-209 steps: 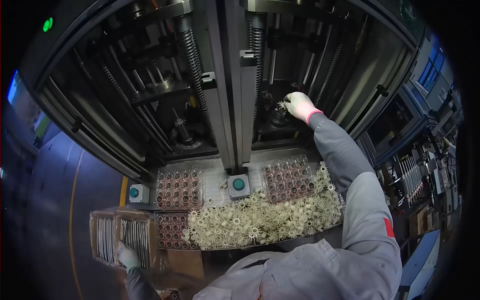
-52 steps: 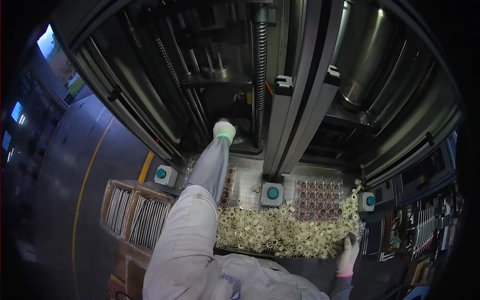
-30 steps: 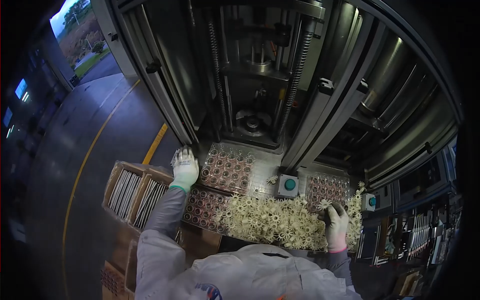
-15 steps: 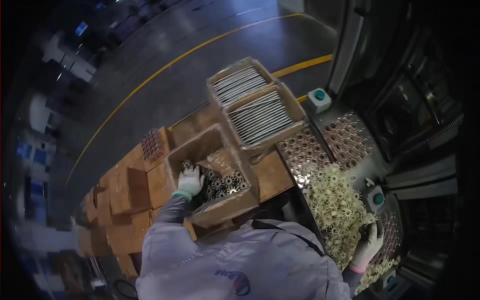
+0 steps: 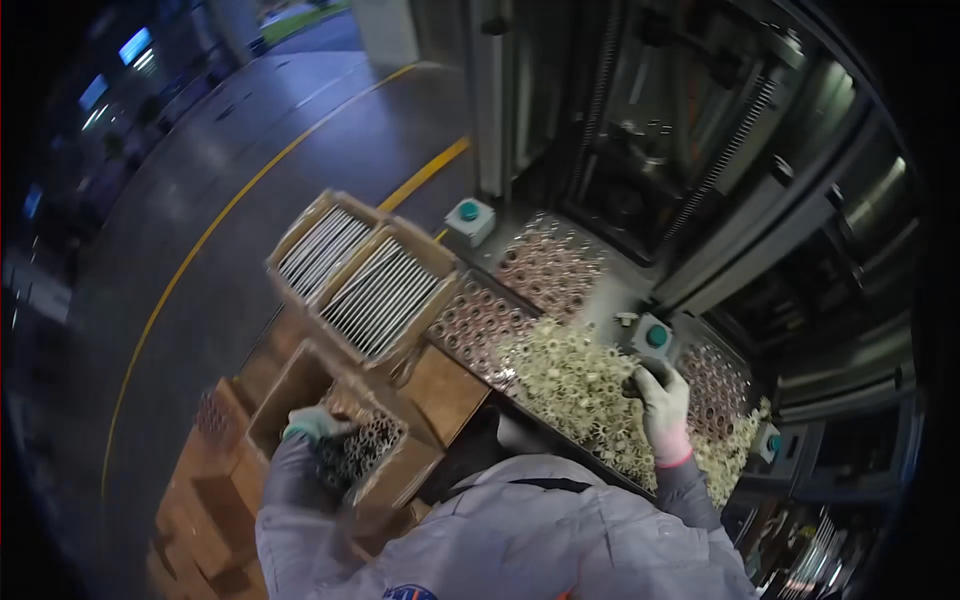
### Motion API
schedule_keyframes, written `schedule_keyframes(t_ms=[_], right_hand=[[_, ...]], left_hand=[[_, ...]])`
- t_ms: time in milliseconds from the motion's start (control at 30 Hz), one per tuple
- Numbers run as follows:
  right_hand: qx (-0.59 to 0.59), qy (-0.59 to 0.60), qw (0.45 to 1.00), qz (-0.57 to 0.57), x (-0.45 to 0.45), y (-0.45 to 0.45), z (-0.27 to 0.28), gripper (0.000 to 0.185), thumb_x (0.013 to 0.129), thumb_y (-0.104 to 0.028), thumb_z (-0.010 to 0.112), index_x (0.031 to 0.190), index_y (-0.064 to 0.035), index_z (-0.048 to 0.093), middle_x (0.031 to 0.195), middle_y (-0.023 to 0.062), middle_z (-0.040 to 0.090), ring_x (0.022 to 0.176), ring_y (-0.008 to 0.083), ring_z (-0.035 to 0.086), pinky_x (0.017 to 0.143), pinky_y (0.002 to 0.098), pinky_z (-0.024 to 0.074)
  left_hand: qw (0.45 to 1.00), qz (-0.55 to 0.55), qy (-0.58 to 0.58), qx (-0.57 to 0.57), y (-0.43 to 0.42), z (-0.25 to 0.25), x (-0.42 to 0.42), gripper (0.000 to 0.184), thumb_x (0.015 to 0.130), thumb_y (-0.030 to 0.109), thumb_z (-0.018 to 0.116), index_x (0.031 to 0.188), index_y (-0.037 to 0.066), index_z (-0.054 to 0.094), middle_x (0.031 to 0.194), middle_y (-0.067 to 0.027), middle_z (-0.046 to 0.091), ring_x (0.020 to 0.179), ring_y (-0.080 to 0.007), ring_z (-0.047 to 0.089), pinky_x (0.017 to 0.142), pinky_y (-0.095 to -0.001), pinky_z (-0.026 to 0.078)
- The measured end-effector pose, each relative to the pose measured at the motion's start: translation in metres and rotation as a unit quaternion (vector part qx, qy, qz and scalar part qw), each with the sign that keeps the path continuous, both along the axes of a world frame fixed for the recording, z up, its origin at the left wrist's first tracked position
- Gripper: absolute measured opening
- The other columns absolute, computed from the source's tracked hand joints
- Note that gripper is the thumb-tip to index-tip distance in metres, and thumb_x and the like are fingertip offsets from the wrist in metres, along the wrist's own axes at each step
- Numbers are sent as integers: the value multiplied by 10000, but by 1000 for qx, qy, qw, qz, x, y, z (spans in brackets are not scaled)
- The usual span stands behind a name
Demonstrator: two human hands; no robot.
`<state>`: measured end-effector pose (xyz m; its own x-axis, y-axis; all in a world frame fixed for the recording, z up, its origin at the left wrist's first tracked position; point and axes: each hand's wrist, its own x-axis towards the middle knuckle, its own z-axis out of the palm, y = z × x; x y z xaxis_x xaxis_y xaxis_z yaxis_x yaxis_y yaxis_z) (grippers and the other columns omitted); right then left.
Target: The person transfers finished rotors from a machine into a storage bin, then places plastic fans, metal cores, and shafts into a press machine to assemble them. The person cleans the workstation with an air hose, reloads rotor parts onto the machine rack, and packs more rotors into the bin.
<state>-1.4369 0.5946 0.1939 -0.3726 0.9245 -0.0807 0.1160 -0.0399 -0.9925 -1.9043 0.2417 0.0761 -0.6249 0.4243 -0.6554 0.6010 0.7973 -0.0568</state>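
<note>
My left hand (image 5: 314, 422), in a white glove with a green cuff, reaches into an open cardboard box (image 5: 418, 452). Its blurred fingers are at the dark gear-shaped metal parts (image 5: 365, 452) inside, so what they hold, if anything, does not show. On the right, my right hand (image 5: 664, 402), gloved with a pink cuff, is above the edge of a heap of cream star-shaped plastic parts (image 5: 570, 375). Its fingers are curled together, with dark fingertips; anything between them is too small to make out.
Two lined cartons of stacked metal plates (image 5: 385, 300) stand behind the box. Pinkish metal ring parts (image 5: 550, 268) cover the bench near green-button control boxes (image 5: 652, 337). Machine frames (image 5: 640, 200) rise at the back right. Cardboard boxes (image 5: 205, 515) sit at lower left.
The view has turned right, so the boxes appear farther left. My right hand is now beside a green-button box. My left hand stays in the box, its fingers lower among the dark gears.
</note>
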Motion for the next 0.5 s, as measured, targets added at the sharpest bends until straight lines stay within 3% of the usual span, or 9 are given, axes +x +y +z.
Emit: schedule_keyframes(t_ms=[33,100,200,300,367,400,433,500], right_hand=[[-11,15,1000,-7,-5,7,2,243,958,-113,606,1125,62,636,925,70,671,769,126,641,718,271,539],[-20,57,998,-22,-21,28,3,255,950,-104,624,1153,48,639,958,58,674,781,118,637,722,269,538],[5,64,995,-72,-58,69,19,276,950,-104,630,1195,25,638,999,33,684,841,85,639,731,230,528],[61,62,988,-128,-100,132,29,303,944,-92,636,1222,29,626,1045,56,692,862,102,646,741,233,532],[178,35,971,-156,-127,190,29,329,942,-104,642,1238,37,620,1070,86,700,894,134,661,768,269,544],[119,87,973,-178,-144,214,39,346,927,-126,659,1228,42,631,1050,113,714,919,149,668,816,285,539],[143,90,967,-190,-151,270,13,344,892,-123,678,1186,55,651,1019,135,727,901,162,676,830,288,531],[197,-25,955,-221,-164,303,32,313,848,-104,654,1115,56,684,984,155,737,862,216,698,807,316,529]], left_hand=[[999,-10,-22,-49,9,-2,-3,900,648,761,727,1247,91,672,1132,-185,707,1069,-312,678,931,-387,499],[994,-4,-108,20,10,4,-6,826,639,646,805,1190,42,686,1054,-224,710,1017,-327,690,863,-396,518],[988,-24,-139,60,32,36,7,705,635,541,834,1069,0,711,989,-244,706,955,-365,690,819,-408,523],[991,-14,-88,96,20,13,-8,652,652,441,833,1101,-10,691,1018,-252,694,949,-405,668,834,-436,520],[948,33,35,316,26,0,5,657,683,348,816,1207,-1,630,1124,-240,666,1027,-409,640,886,-443,513],[949,-13,80,306,13,-50,-13,574,779,251,748,1277,23,576,1211,-210,637,1085,-402,612,945,-436,498],[949,-18,76,304,2,-96,-26,574,779,251,748,1277,23,576,1211,-210,637,1085,-402,612,945,-436,498],[923,-153,180,304,-11,-156,-40,435,873,227,675,1248,21,598,1227,-198,639,1117,-376,602,980,-424,483]])
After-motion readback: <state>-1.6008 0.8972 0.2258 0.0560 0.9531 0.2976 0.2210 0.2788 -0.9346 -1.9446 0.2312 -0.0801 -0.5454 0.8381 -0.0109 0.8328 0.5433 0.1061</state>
